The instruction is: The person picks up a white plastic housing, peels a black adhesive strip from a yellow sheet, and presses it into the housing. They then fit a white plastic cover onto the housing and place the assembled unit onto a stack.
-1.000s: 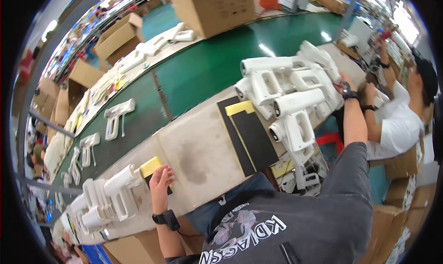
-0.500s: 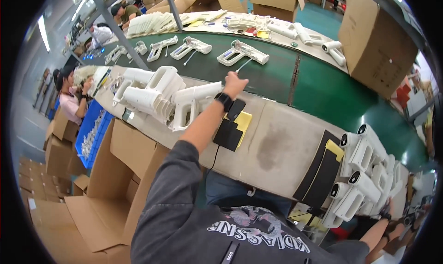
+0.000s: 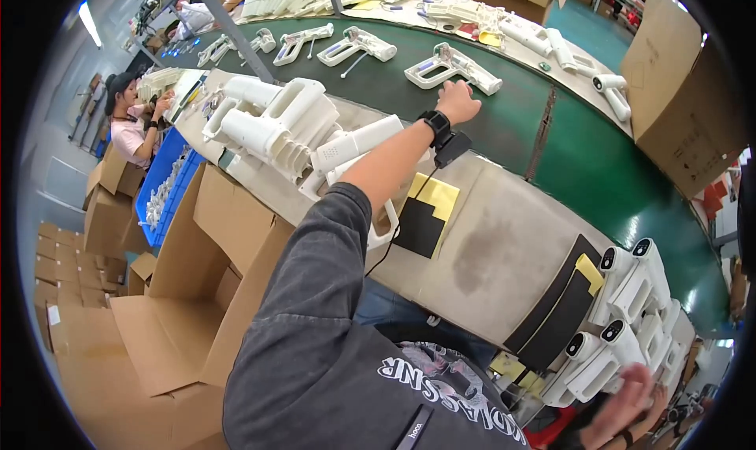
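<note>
My left hand (image 3: 458, 102), with a black watch on the wrist, reaches over the green conveyor. Its curled fingers are at the near side of a white gun-shaped housing half (image 3: 453, 68) with inner parts exposed; what they pinch is hidden. The housing's thin cable is not visible beside the hand. A small black device (image 3: 451, 148) on a cord hangs at this wrist. At lower right, my right hand (image 3: 622, 399) is blurred, fingers apart, beside a stack of white gun-shaped devices (image 3: 630, 288). It holds nothing visible.
White housings (image 3: 276, 127) pile up left of my arm. Black pads (image 3: 555, 300) and a yellow sheet (image 3: 441, 194) lie on the worktable (image 3: 492, 241). Open cartons (image 3: 181, 324) stand at left, beside a blue bin (image 3: 169, 186). Another person (image 3: 130, 127) works at far left; another hand (image 3: 655, 407) shows lower right.
My left hand has moved farther over the conveyor, closer to the housing. My right hand has come back toward me from the device stack. The whole view has shifted.
</note>
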The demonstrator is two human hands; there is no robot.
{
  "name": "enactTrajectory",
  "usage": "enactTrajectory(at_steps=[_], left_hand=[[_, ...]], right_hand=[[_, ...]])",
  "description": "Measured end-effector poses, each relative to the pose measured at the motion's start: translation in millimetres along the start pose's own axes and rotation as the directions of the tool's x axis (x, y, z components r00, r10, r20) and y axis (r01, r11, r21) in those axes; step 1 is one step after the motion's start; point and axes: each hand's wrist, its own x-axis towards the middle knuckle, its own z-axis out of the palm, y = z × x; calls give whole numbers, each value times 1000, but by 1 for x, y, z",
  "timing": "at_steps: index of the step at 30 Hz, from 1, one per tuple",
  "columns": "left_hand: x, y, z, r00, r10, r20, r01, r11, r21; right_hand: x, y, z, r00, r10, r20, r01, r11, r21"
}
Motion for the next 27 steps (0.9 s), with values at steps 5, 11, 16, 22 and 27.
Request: enactTrajectory(at_steps=[5,11,16,22,27], left_hand=[[17,-10,-30,990,139,-8,-132,953,274],[69,-50,-53,988,-150,-21,146,904,401],[93,-99,-47,983,-186,-13,177,910,375],[94,-78,-67,999,-52,16,42,924,380],[37,-38,-97,987,136,-84,-100,937,336]], right_hand=[[-26,-33,173,494,94,865,-299,952,67],[-28,19,195,480,265,836,-583,809,79],[-22,19,189,431,323,842,-644,764,37],[-18,19,192,452,386,804,-642,766,-7],[-21,25,195,487,305,818,-582,812,44]])
